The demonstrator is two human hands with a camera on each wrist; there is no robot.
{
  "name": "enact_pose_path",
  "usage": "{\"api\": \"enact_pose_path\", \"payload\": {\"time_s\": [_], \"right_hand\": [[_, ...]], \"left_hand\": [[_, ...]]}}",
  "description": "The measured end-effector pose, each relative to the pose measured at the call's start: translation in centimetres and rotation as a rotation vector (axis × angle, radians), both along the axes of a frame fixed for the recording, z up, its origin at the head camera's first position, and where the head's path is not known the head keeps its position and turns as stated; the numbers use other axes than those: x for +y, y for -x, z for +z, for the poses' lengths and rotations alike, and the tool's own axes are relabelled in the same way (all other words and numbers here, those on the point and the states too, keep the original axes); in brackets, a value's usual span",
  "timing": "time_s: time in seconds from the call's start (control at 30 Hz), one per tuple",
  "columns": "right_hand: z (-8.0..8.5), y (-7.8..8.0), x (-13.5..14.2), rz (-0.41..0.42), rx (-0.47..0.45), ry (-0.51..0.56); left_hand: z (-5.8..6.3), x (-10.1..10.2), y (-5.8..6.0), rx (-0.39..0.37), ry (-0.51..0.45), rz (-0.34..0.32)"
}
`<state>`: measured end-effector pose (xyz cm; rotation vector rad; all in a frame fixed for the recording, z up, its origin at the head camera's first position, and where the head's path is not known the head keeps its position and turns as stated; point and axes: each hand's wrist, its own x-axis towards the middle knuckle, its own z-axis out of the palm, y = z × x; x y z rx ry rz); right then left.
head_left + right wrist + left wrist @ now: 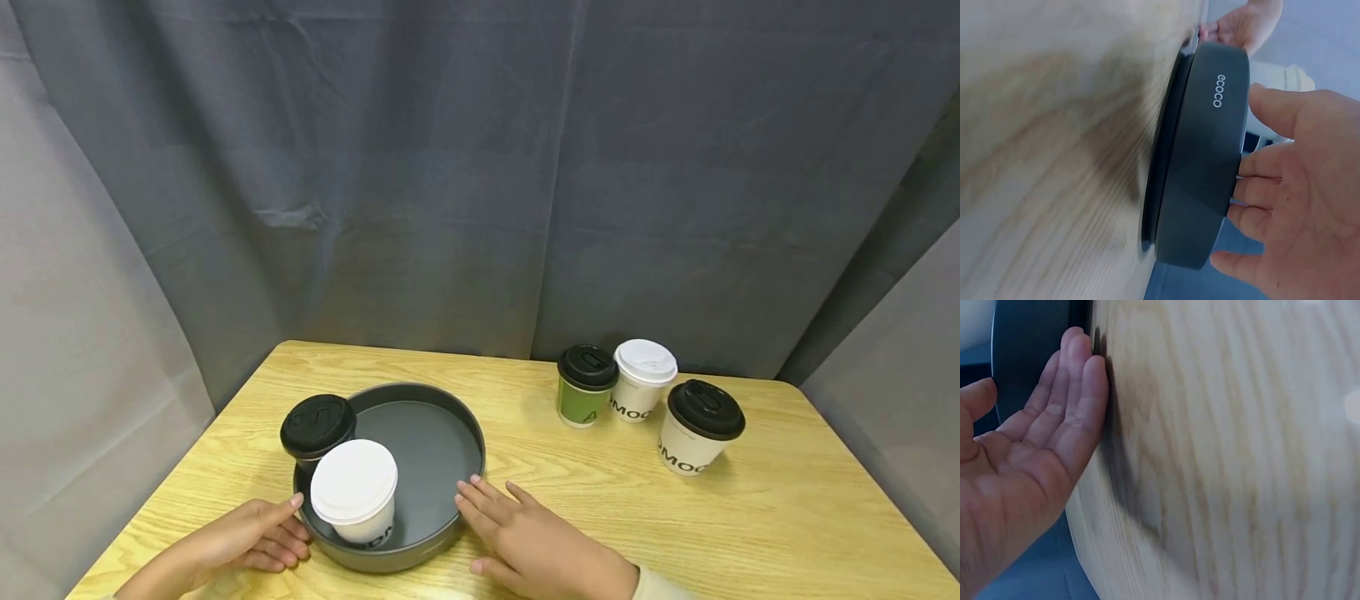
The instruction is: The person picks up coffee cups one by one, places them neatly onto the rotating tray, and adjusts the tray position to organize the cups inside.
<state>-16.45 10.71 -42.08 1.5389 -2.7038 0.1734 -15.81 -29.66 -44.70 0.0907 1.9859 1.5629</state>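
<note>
Pale sleeve [663,587] at the near edge, and out of it comes the right hand [517,537], spread wide, fingers straight, thumb well apart, fingertips up against the rim on the right side! Across from it, the left hand [251,537] is open too, its fingers only slightly bent and laid along the left wall, thumb raised beside the rim; neither hand has closed round anything. Between them, at the near left part of the wooden table [525,450], is the round grey tray [435,458], and the right wrist view picks out light "ecoco" lettering [1219,90] on its outer wall. Inside, toward the near left, stands a white-lidded cup [354,487], dark letters low on its side. Just behind it, at the tray's left edge, comes a black-lidded dark cup [318,423], its base hidden from the head view. Now over to the right, well apart from the tray: a white cup with a black lid [693,429] is the nearest of three, with a white cup with a white lid [641,379] and a green cup [587,387] under black close together farther back. Beyond the table's far edge hangs a dark grey curtain [450,183], creased and seamed.
</note>
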Motion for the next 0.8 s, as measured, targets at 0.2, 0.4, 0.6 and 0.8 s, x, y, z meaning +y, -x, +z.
{"api": "enact_pose_path", "payload": {"time_s": [0.2,0.4,0.6,0.8], "right_hand": [[-0.1,-0.7,-0.3,0.039,-0.053,-0.010],[-0.2,-0.8,-0.5,0.051,-0.106,-0.015],[0.0,-0.3,0.0,0.020,-0.056,0.022],[0.5,1.5,0.8,-0.100,-0.088,0.044]], "left_hand": [[0.0,-0.7,0.8,0.035,0.034,0.027],[0.0,-0.8,1.2,0.042,0.054,0.045],[-0.1,-0.6,0.4,0.005,0.033,0.033],[-0.1,-0.1,-0.8,-0.060,-0.098,-0.045]]}}
